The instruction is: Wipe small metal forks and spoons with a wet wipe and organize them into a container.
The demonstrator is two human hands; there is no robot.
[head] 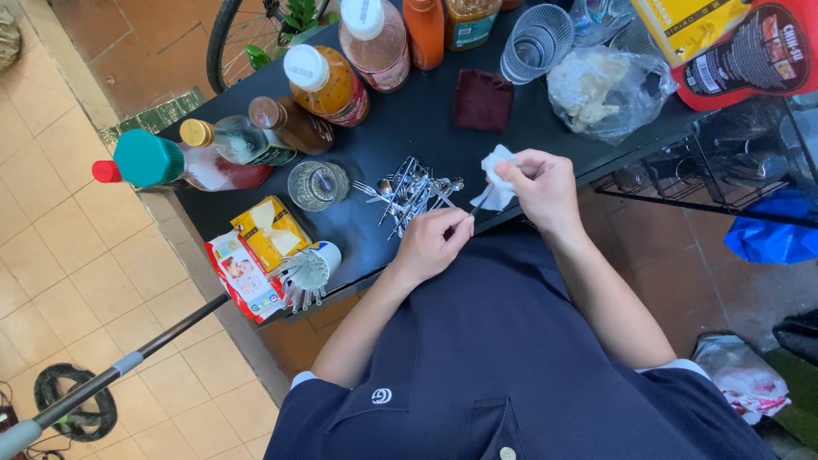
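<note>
I read this as a small street-side food stall or eatery. Landmark: black table (409, 136). On it: sauce and condiment bottles (328, 81) along the far side, stacked clear plastic cups (535, 41) beyond them, heap of metal cutlery (413, 192) near its front edge. Tiled floor (68, 247) left of the table, bicycle wheel (234, 34) behind it.

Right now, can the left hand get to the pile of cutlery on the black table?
Probably yes. The left hand is beside the pile of cutlery, nothing lies between them, but it already pinches a utensil that the right hand wipes.
</note>
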